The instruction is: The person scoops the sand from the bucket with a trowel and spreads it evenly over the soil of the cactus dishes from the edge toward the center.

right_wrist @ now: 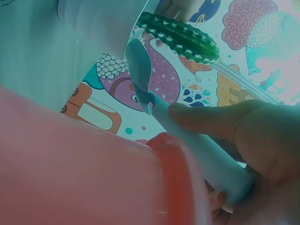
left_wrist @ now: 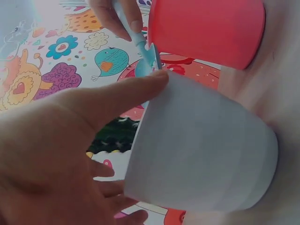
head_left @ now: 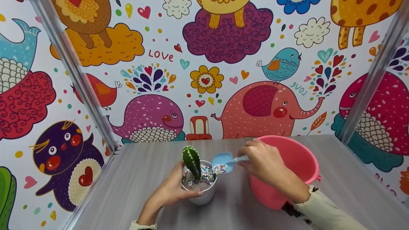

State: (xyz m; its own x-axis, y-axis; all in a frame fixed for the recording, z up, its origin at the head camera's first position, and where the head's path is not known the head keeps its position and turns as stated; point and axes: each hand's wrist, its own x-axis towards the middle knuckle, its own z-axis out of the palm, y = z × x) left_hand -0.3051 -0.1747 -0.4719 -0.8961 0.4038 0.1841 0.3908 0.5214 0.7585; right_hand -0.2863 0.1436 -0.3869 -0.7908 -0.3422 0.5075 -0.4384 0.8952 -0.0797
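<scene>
My left hand grips a small white pot, its thumb at the near rim and its fingers round the left side. A green cactus with white spines stands in the pot, leaning a little left. Multicoloured pebbles cover much of the sandy surface around it. In my right hand is the handle of a light blue toy shovel. Its blade tilts down at the pot's right rim, with more pebbles on its lower part. The right wrist view shows the thumb lying along the handle.
A pink bucket stands to the right on the grey wood-grain table, under my right forearm. Behind the table rises a wall printed with cartoon animals, with metal posts at its corners.
</scene>
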